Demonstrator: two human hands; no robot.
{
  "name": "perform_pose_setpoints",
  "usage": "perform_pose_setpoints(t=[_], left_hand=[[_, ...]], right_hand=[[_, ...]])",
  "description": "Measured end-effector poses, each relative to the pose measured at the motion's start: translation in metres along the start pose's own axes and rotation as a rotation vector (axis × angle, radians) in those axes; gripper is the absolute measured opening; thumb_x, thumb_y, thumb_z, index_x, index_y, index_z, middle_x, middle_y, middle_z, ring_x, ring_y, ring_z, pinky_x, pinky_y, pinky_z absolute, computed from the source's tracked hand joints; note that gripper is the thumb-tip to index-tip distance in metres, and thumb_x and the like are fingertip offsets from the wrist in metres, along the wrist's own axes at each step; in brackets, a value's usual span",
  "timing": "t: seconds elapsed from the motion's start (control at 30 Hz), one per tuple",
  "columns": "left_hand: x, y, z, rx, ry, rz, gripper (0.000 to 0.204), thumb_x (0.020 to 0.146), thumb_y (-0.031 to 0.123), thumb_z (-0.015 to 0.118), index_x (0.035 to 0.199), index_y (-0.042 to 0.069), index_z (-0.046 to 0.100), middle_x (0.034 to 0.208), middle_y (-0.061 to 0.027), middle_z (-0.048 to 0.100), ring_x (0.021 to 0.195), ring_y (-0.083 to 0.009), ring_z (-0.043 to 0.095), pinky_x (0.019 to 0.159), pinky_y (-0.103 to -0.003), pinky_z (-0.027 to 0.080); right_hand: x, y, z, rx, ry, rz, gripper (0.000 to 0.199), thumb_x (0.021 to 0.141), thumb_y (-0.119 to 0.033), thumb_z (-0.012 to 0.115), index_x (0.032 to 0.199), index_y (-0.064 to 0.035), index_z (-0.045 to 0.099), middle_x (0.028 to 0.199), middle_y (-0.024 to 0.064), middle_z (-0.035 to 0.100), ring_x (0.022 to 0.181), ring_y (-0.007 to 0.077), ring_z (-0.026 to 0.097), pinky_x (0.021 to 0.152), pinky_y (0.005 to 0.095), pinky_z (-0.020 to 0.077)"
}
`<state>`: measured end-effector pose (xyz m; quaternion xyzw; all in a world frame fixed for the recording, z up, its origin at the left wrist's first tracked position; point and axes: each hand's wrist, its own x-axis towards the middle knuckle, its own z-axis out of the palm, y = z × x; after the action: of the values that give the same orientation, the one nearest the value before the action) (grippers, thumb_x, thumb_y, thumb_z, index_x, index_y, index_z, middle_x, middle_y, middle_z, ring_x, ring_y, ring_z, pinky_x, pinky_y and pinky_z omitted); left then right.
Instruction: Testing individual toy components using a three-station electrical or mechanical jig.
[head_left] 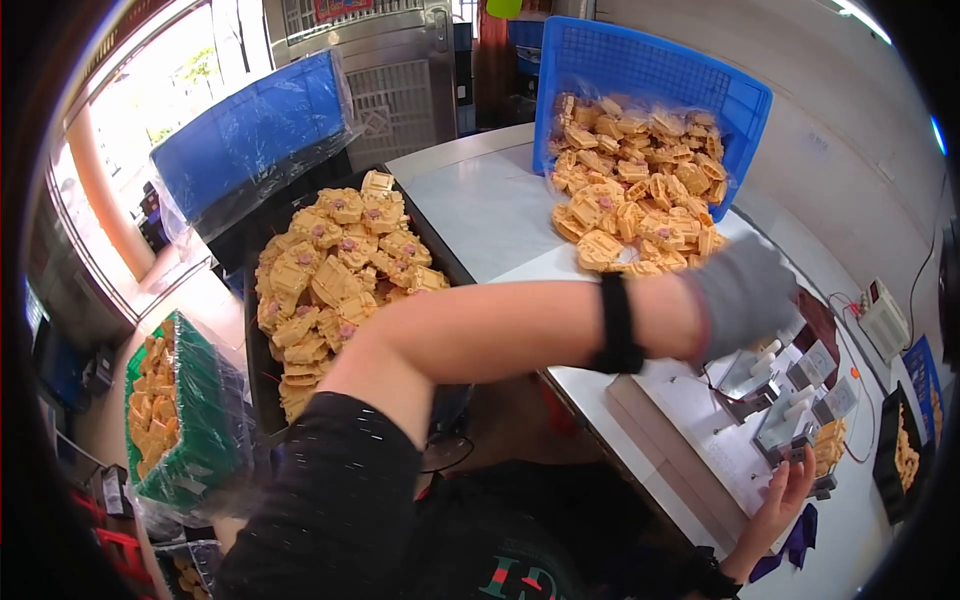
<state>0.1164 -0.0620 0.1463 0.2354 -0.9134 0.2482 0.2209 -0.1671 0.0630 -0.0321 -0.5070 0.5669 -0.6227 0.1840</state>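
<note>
Left arm: stretched across the body to the right, a black band at the wrist.
Left hand (745, 290): in a grey glove, blurred, at the near edge of the tan plastic parts (635, 190); whether it grips cannot be told.
Parts: spilling from a tipped blue crate (650, 60) onto the white table (480, 205).
Right hand (785, 490): bare, fingers loosely spread, touching a metal fixture (795, 420).
Left side: black tray (258, 390) heaped with like parts; green basket (200, 420).

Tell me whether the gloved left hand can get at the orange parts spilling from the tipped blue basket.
Probably yes. The left hand in its grey glove is stretched across the table, right at the near edge of the orange parts heaped before the blue basket, with nothing between them.
</note>
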Motion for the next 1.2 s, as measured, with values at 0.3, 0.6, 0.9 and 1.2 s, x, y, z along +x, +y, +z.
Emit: perform_pose_setpoints(t=[0.3, 0.6, 0.9, 1.2], left_hand=[[-0.274, -0.084, -0.067, 0.379, -1.137, -0.945, 0.038, 0.071, 0.027, 0.072, 0.106, 0.014, 0.069, 0.101, -0.0114, 0.065, 0.100, -0.0313, 0.063, 0.082, -0.042, 0.051], [-0.174, -0.059, 0.010, -0.079, -0.747, -0.567, 0.035, 0.082, 0.033, 0.067, 0.109, 0.012, 0.066, 0.103, -0.0116, 0.065, 0.098, -0.0319, 0.062, 0.084, -0.043, 0.049], [-0.091, -0.070, 0.109, -0.125, -0.391, -0.467, 0.027, 0.081, 0.028, 0.066, 0.101, 0.010, 0.067, 0.102, -0.0139, 0.067, 0.097, -0.0332, 0.064, 0.083, -0.044, 0.050], [-0.084, 0.053, 0.098, -0.643, 0.202, -0.551, 0.041, 0.085, 0.001, 0.066, 0.124, 0.003, 0.057, 0.125, -0.0150, 0.057, 0.120, -0.0299, 0.053, 0.103, -0.038, 0.041]], right_hand=[[-0.001, -0.011, 0.003, -0.051, 0.055, -0.003, 0.044, 0.097, -0.010, 0.054, 0.140, -0.0097, 0.047, 0.116, 0.0011, 0.055, 0.092, 0.0065, 0.049, 0.074, 0.0191, 0.0384], [-0.005, -0.014, 0.009, 0.016, 0.049, -0.019, 0.045, 0.095, -0.005, 0.057, 0.139, -0.0095, 0.048, 0.106, -0.0019, 0.049, 0.084, 0.0048, 0.044, 0.074, 0.0180, 0.0381], [-0.029, -0.036, -0.007, -0.247, 0.201, -0.100, 0.041, 0.088, -0.002, 0.061, 0.128, -0.0035, 0.051, 0.121, 0.0058, 0.054, 0.098, 0.0146, 0.053, 0.084, 0.0272, 0.0442], [-0.032, -0.036, -0.084, -0.562, 0.063, 0.103, 0.018, 0.089, -0.009, 0.064, 0.106, -0.0017, 0.063, 0.102, 0.0093, 0.059, 0.093, 0.0216, 0.056, 0.080, 0.0302, 0.0447]])
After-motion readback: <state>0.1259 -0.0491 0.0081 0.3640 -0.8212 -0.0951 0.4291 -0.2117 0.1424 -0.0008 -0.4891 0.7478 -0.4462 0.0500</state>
